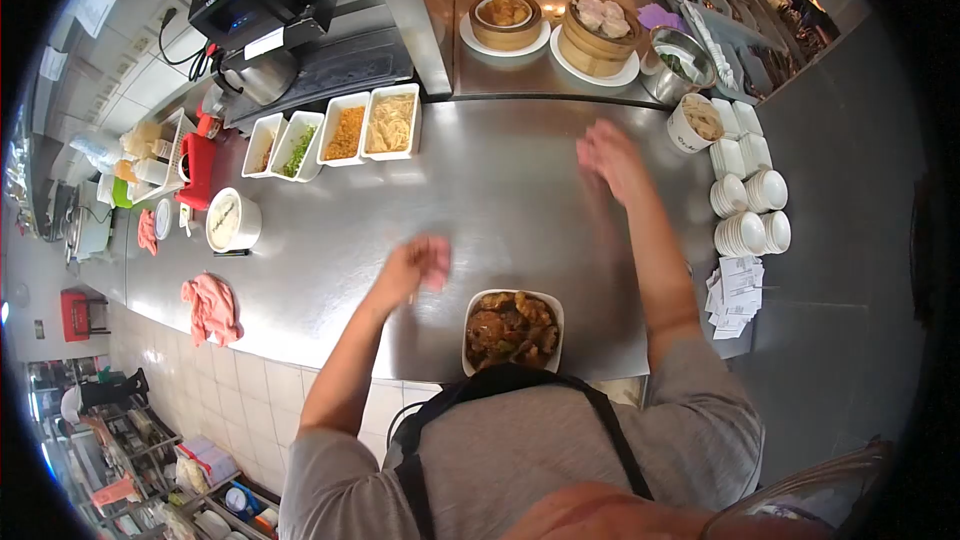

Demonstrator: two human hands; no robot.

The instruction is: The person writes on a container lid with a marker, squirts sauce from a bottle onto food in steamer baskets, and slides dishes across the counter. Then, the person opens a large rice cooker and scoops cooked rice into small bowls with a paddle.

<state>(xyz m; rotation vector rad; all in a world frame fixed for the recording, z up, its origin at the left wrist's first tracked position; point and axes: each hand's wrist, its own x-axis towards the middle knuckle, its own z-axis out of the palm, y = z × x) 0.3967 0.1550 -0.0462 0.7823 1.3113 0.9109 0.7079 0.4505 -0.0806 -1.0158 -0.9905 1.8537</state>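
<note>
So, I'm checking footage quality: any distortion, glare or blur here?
Head view: fisheye bending, black corners; same head view: pale glare on the steel counter; head view again: left hand and right hand look slightly soft.

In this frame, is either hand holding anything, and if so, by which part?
No held thing shows in the left hand or the right hand, though a small thing hidden inside cannot be ruled out.

Squarish white bowl [467,336] of glossy brown food [512,329], upright on the metal counter's [330,250] near edge
</note>
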